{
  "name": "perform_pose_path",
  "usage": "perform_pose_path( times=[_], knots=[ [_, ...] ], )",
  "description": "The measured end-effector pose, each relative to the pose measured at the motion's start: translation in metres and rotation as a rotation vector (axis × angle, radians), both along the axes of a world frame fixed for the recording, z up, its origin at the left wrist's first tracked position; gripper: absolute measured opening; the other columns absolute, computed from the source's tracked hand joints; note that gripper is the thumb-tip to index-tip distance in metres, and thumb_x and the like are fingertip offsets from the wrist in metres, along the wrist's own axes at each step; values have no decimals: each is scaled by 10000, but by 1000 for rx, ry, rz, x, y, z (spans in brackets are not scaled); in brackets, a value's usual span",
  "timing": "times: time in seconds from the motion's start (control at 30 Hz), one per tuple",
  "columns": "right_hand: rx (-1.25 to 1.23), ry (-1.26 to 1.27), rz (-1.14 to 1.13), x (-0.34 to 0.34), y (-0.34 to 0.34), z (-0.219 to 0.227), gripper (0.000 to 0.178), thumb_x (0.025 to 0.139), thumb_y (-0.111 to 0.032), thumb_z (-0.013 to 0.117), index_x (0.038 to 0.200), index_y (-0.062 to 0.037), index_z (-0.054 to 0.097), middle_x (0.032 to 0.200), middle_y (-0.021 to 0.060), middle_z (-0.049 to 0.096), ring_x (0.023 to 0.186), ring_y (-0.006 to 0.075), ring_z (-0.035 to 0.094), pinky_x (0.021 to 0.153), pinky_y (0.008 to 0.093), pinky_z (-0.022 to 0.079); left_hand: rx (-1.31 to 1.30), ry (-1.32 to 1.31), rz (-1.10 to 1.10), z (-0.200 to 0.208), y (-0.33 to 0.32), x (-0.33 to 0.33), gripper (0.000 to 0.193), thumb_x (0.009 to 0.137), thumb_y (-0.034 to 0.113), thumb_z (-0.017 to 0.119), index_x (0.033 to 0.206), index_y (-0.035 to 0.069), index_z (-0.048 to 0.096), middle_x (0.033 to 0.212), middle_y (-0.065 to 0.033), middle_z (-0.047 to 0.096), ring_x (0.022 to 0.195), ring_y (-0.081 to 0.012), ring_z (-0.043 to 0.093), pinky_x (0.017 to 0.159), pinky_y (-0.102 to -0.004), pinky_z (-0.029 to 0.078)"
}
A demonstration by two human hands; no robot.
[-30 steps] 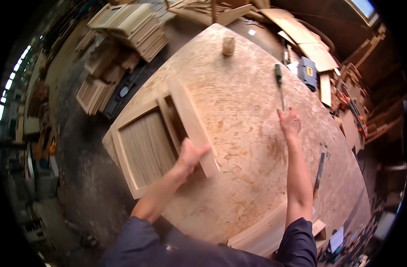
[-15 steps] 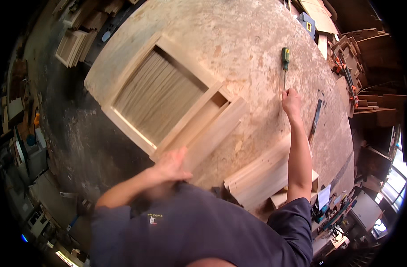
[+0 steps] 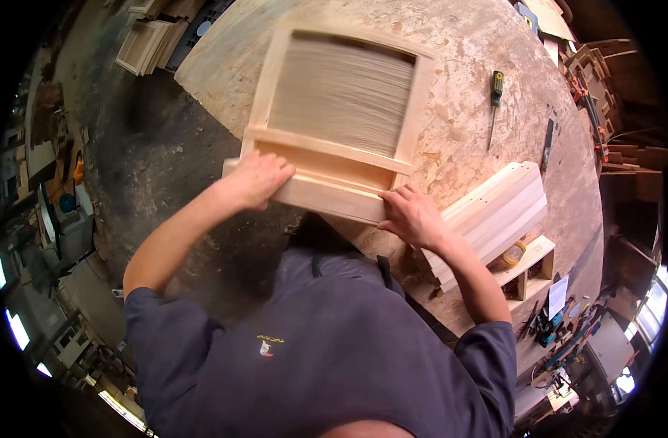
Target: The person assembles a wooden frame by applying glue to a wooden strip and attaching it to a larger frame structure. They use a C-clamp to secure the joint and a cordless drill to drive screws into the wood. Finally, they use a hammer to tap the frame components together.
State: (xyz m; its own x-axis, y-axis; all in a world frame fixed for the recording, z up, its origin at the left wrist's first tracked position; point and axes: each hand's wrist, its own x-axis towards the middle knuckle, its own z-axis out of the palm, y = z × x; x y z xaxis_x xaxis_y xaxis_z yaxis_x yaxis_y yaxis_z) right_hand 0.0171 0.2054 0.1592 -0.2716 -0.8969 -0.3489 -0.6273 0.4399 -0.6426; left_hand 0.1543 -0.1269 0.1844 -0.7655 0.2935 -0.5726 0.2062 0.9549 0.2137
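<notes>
A pale wooden frame (image 3: 264,95) with a recessed grained panel (image 3: 337,95) lies at the near side of the worktable, blurred by motion. Along its near side runs a narrow recess, bordered by a loose-looking front board (image 3: 323,200); whether this board is fixed cannot be made out. My left hand (image 3: 257,179) is closed over the board's left part, fingertips reaching into the recess. At the board's right end my right hand (image 3: 412,217) grips the edge, fingers on top. A screwdriver (image 3: 497,87) with a green handle rests on the table, apart from both hands.
Stacked pale boards (image 3: 494,219) stand right of my right forearm, beside a small wooden box (image 3: 532,270) and a roll of tape (image 3: 514,252). A dark flat strip (image 3: 547,146) lies farther right. Clamps (image 3: 591,120) and wood pieces line the table's (image 3: 465,44) right side.
My right hand has left the screwdriver and come to the wooden frame. The frame has turned so that its recess faces me. My left hand has moved up along its front board.
</notes>
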Motion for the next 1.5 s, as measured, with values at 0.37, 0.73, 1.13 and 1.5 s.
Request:
perform_pose_path(
  times=[0.37,0.73,1.13,1.5],
  knots=[
    [-376,-288,-549,95,-73,-12,597,792,-95,792,1335,-24,555,1268,198,614,1150,373,601,982,435,509,-29,799,158,-40,-85,-114,407,814,-10,599,1206,83,660,1285,-152,629,1325,-316,518,1151,-450,389],
    [193,643,-1769,80,153,-8,596,870,-288,757,1337,11,536,1395,255,493,1212,386,550,1013,486,475,426,835,775,-77,-20,-92,858,747,107,741,1509,-5,363,1597,-255,290,1494,-396,274,1218,-449,256],
    [-36,335,-1866,114,239,-74,441,1030,-387,582,1197,21,562,857,142,656,794,234,624,747,394,533,487,976,871,0,26,-67,604,851,65,674,1421,10,479,1517,-157,427,1390,-313,438,1108,-450,417],
    [-1188,-1180,-1244,166,192,42,730,1029,-634,345,1388,-16,496,778,45,589,656,132,563,564,261,473,1632,-725,769,44,317,-48,519,959,162,646,1418,14,453,1308,-152,618,1229,-279,610,1012,-397,506]
  ],
)
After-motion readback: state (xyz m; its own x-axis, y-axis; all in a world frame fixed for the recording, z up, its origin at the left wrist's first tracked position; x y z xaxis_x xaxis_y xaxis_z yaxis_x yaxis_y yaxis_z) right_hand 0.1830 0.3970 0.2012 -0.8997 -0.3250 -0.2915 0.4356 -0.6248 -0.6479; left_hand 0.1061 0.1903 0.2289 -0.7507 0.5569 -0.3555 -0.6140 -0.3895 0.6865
